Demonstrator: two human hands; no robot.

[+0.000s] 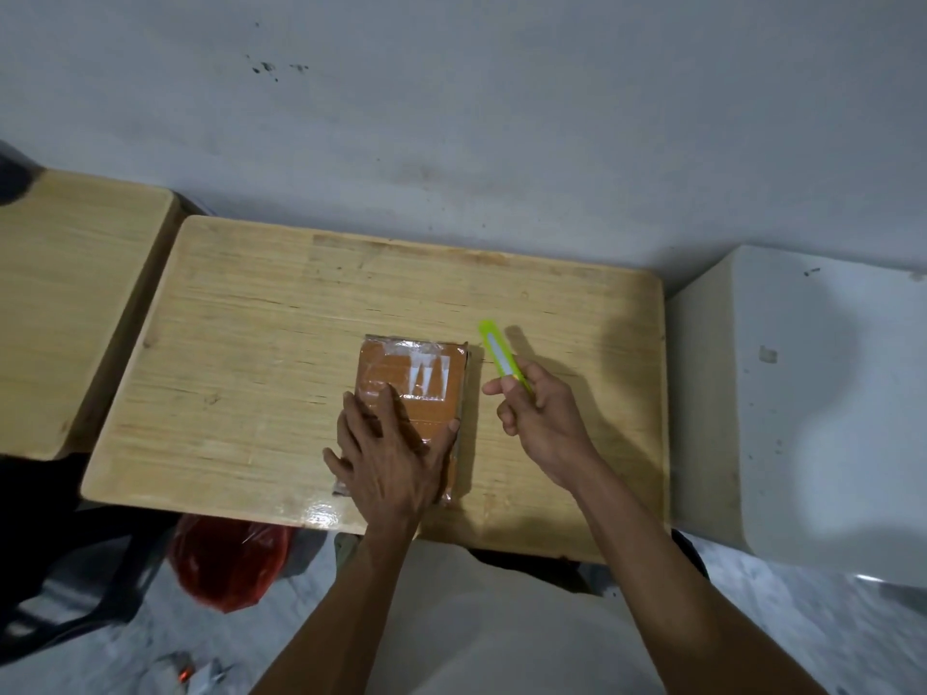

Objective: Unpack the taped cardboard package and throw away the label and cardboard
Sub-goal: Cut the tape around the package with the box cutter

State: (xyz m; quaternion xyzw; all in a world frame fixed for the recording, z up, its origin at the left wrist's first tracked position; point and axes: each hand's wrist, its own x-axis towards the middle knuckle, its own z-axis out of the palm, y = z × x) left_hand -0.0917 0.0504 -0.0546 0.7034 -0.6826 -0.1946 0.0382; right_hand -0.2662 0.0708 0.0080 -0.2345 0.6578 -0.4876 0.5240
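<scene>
Head view, looking down: the taped cardboard package (pixel 412 393) lies flat near the middle of the wooden table (pixel 261 353), its long axis running away from the person — near end toward the table's front edge, far end toward the wall. The left hand (pixel 389 451) lies spread, palm down, on the near half of the package, fingers flat and thumb hooked over its right edge, pinning it rather than gripping it. The right hand (pixel 539 411) is closed around the handle of a green utility knife (pixel 496 353), just beside the package's right side and apart from it — the tool's tip points toward the far right corner. So the cutting hand is nearer the right long edge and far end, where shiny tape shows. No cut is visible yet. A red plastic bag (pixel 228 561) sits below the table's front edge, to the left.
</scene>
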